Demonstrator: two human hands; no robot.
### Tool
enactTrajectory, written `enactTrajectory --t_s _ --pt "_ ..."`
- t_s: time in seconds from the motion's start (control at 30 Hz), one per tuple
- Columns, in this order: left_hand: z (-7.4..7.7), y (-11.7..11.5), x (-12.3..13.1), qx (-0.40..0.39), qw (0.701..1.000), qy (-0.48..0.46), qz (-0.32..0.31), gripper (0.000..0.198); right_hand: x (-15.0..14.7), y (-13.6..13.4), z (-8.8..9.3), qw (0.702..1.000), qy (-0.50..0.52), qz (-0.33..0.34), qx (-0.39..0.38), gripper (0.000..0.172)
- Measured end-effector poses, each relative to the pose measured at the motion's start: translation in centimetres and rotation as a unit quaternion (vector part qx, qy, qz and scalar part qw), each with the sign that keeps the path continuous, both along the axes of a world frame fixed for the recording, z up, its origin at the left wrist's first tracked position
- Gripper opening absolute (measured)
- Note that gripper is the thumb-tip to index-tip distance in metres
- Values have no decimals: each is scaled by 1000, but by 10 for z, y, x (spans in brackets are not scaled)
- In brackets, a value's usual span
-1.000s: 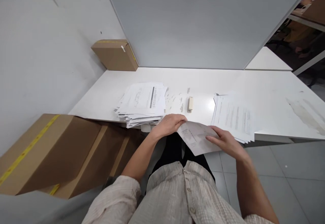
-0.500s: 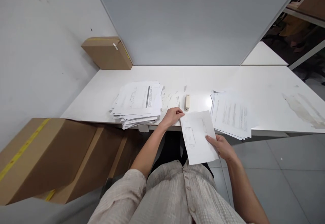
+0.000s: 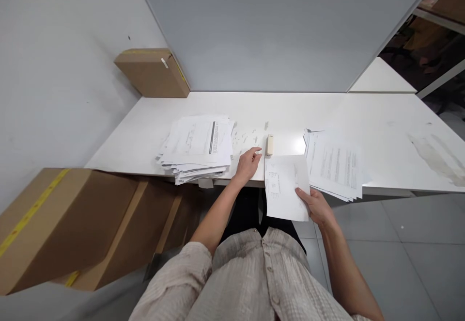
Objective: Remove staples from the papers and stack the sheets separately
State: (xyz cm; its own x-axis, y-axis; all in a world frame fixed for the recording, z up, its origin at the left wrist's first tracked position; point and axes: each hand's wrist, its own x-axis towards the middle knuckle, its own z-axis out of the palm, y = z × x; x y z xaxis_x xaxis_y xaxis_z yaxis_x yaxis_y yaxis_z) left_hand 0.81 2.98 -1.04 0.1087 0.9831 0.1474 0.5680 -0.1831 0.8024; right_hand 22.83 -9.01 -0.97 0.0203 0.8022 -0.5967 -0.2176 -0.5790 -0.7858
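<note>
My right hand (image 3: pixel 317 205) grips a printed sheet of paper (image 3: pixel 285 190) by its right edge, thumb on top; whether more sheets lie under it I cannot tell. The sheet's far edge reaches over the desk's front edge. Left of the paper, my left hand (image 3: pixel 249 162) is open with thumb and forefinger apart, holding nothing. Just beyond the sheet, a small cream stapler (image 3: pixel 270 145) lies on the desk, close to my left fingertips. A thick, uneven stack of papers (image 3: pixel 198 141) sits to the left. Fanned printed sheets (image 3: pixel 334 166) lie to the right.
The white desk (image 3: pixel 385 141) runs along a grey partition (image 3: pixel 254 35). A cardboard box (image 3: pixel 154 71) stands at its back left corner. Larger cardboard boxes (image 3: pixel 54 219) are at the lower left, below desk level. Some sheets on both sides overhang the front edge.
My left hand has let go of the paper's corner and opened, drawing slightly away to the left. The sheet has straightened and moved a little up and right in my right hand.
</note>
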Motion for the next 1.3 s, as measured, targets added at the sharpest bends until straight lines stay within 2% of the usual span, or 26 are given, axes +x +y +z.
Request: enactTrajectory --t_s 0.13,0.23,0.6,0.77,0.87,0.93,1.0,1.1,1.17,1.23,1.3 --pt "3 -2 1 44 996 51 -57 37 -4 3 3 1000 -4 -19 11 23" --pt "5 -5 2 38 990 106 -90 41 -4 4 3 1000 -11 -13 23 25" --pt "1 -5 5 25 980 173 -95 51 -6 6 0 999 -21 -20 27 25" --pt "-1 -9 5 47 976 195 -84 53 0 -1 7 995 -92 -3 32 29" --pt "-2 -11 3 62 978 186 -71 51 15 -7 18 984 -171 -23 40 33" --pt "-3 -11 3 75 981 166 -64 49 33 -7 25 971 -222 -69 50 36" --pt "-4 -11 2 89 984 146 -58 47 54 -3 30 954 -263 -126 66 38" --pt "-7 -14 3 113 984 121 -58 45 85 13 36 935 -302 -171 73 45" --pt "-7 -20 5 133 983 111 -68 44 101 25 40 933 -305 -182 66 48" --pt "-5 -32 4 152 978 111 -86 43 113 37 45 928 -331 -164 47 51" --pt "0 -45 -2 171 973 117 -97 40 120 45 50 897 -425 -122 7 58"
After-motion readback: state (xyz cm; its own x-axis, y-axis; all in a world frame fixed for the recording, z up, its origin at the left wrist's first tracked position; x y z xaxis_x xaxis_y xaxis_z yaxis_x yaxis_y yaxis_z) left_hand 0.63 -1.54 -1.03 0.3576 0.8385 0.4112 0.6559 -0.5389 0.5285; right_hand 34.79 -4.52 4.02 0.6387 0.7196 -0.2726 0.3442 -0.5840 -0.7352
